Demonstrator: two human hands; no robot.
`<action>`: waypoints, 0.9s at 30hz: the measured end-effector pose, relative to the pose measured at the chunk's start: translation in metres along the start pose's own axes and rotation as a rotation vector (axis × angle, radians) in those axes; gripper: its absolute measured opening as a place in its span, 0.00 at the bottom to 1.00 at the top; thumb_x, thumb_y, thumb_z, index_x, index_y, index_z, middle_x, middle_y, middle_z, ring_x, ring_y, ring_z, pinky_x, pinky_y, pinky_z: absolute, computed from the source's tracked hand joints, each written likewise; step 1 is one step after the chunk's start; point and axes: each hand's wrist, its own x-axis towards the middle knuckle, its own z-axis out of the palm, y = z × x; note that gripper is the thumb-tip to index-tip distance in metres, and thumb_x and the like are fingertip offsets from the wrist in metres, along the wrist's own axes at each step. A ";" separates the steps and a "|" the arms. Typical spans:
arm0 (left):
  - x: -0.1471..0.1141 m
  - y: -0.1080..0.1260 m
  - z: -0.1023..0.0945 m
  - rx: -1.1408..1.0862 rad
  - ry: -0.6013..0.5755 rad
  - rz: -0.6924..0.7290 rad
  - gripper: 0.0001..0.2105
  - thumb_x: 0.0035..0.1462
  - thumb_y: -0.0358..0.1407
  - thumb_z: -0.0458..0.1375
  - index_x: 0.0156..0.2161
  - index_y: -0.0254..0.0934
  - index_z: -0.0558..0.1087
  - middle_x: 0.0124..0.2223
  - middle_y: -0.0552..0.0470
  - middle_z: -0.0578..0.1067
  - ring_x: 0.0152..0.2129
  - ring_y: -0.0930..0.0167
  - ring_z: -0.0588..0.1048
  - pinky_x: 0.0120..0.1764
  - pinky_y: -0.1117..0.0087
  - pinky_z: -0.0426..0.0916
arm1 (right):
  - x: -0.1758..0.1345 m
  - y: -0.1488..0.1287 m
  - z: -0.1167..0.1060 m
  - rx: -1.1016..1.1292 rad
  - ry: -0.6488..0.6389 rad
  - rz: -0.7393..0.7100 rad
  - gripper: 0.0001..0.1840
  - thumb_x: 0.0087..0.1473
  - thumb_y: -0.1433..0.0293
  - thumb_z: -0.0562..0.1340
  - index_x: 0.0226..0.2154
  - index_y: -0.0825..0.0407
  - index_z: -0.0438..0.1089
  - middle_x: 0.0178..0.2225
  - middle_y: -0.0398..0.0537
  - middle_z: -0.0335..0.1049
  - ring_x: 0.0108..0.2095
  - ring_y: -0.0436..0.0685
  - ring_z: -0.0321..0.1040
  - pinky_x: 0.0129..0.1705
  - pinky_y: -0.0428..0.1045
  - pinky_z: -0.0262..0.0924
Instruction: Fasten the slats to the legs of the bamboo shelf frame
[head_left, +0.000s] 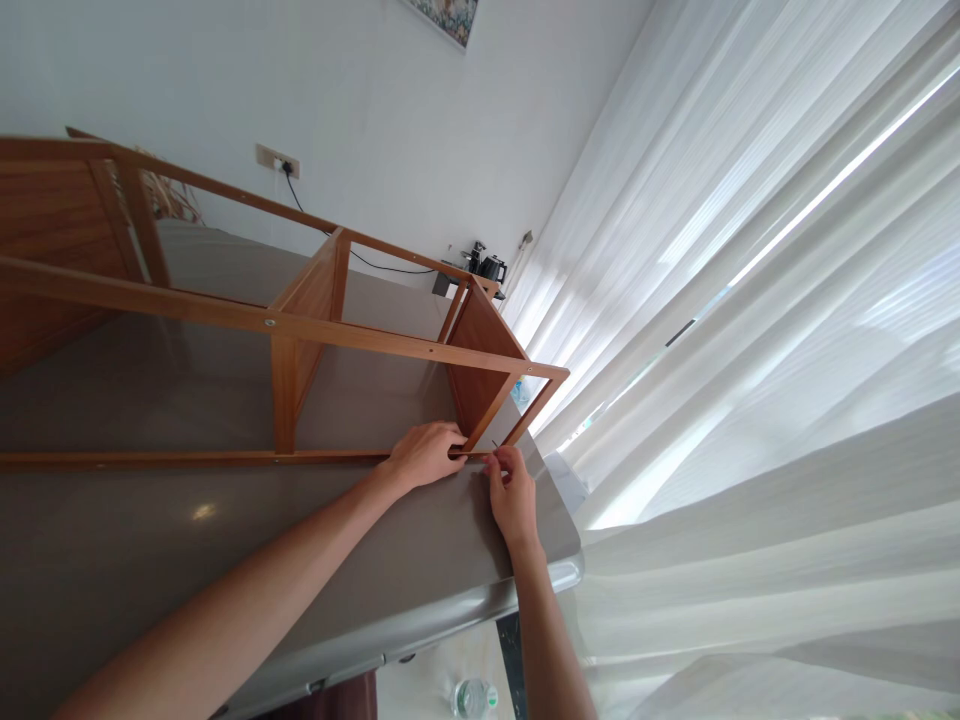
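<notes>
A brown wooden shelf unit (390, 342) lies on its side on the grey table, its shelf boards standing upright. My left hand (426, 455) is closed around the lower rail close to the unit's right end, beside the end board (484, 345). Just to its right, my right hand (513, 492) is at the same rail with thumb and fingers pinched together. A thin dark rod (495, 443), perhaps a hex key, sticks up at those fingertips; most of it is hidden. Screw heads show in the upper front rail.
The grey tabletop (315, 540) ends in a rounded corner right of my hands. White curtains (750, 400) hang beyond it. Behind the unit are a dark kettle (493, 268) and a wall socket (277, 160) with a cord. A clear bottle (471, 697) is below the table's front edge.
</notes>
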 end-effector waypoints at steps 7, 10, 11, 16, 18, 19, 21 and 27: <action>0.002 -0.003 0.001 -0.010 -0.017 0.001 0.11 0.60 0.43 0.56 0.41 0.47 0.80 0.47 0.55 0.79 0.41 0.66 0.77 0.38 0.70 0.67 | 0.005 0.000 -0.013 -0.028 -0.100 -0.121 0.12 0.63 0.61 0.56 0.40 0.45 0.75 0.40 0.44 0.77 0.38 0.54 0.73 0.38 0.48 0.67; 0.003 -0.004 0.000 -0.020 -0.034 0.007 0.11 0.60 0.43 0.56 0.40 0.49 0.80 0.45 0.56 0.79 0.38 0.67 0.78 0.36 0.70 0.66 | 0.004 0.004 -0.015 -0.039 -0.089 -0.144 0.12 0.63 0.63 0.57 0.41 0.45 0.76 0.42 0.45 0.77 0.41 0.55 0.73 0.39 0.48 0.68; 0.003 -0.004 0.000 -0.023 -0.037 0.008 0.11 0.60 0.43 0.56 0.40 0.49 0.80 0.44 0.56 0.79 0.38 0.67 0.78 0.35 0.70 0.65 | 0.003 0.004 -0.015 -0.043 -0.085 -0.151 0.12 0.63 0.64 0.57 0.42 0.44 0.76 0.42 0.46 0.76 0.42 0.55 0.72 0.40 0.48 0.68; 0.003 -0.005 -0.002 -0.026 -0.052 0.013 0.12 0.60 0.44 0.55 0.40 0.48 0.80 0.44 0.55 0.79 0.38 0.66 0.78 0.35 0.70 0.65 | 0.001 0.005 -0.012 -0.079 -0.085 -0.197 0.11 0.63 0.66 0.58 0.43 0.44 0.77 0.43 0.47 0.76 0.46 0.57 0.69 0.49 0.52 0.66; 0.003 -0.005 -0.002 -0.028 -0.057 0.016 0.12 0.60 0.44 0.55 0.40 0.48 0.80 0.45 0.55 0.79 0.39 0.66 0.77 0.35 0.70 0.65 | 0.001 0.005 -0.012 -0.121 -0.075 -0.222 0.12 0.63 0.68 0.58 0.43 0.44 0.77 0.43 0.47 0.75 0.46 0.58 0.68 0.51 0.53 0.65; 0.003 -0.005 -0.002 -0.029 -0.060 0.018 0.12 0.60 0.44 0.55 0.40 0.48 0.80 0.45 0.55 0.79 0.39 0.66 0.77 0.35 0.71 0.65 | 0.000 0.004 -0.012 -0.147 -0.071 -0.236 0.12 0.63 0.68 0.58 0.43 0.44 0.77 0.43 0.47 0.75 0.46 0.58 0.68 0.51 0.54 0.64; 0.003 -0.005 -0.002 -0.030 -0.064 0.019 0.12 0.60 0.44 0.54 0.41 0.48 0.80 0.45 0.55 0.79 0.39 0.66 0.77 0.36 0.71 0.65 | 0.000 0.004 -0.012 -0.190 -0.070 -0.260 0.12 0.63 0.69 0.59 0.44 0.44 0.76 0.43 0.47 0.75 0.46 0.58 0.68 0.51 0.54 0.64; 0.004 -0.007 -0.002 -0.034 -0.080 0.028 0.12 0.61 0.45 0.55 0.40 0.48 0.80 0.45 0.55 0.79 0.38 0.67 0.77 0.35 0.71 0.65 | -0.002 0.004 -0.010 -0.206 -0.066 -0.275 0.11 0.64 0.67 0.58 0.44 0.44 0.77 0.41 0.48 0.73 0.45 0.58 0.67 0.50 0.54 0.64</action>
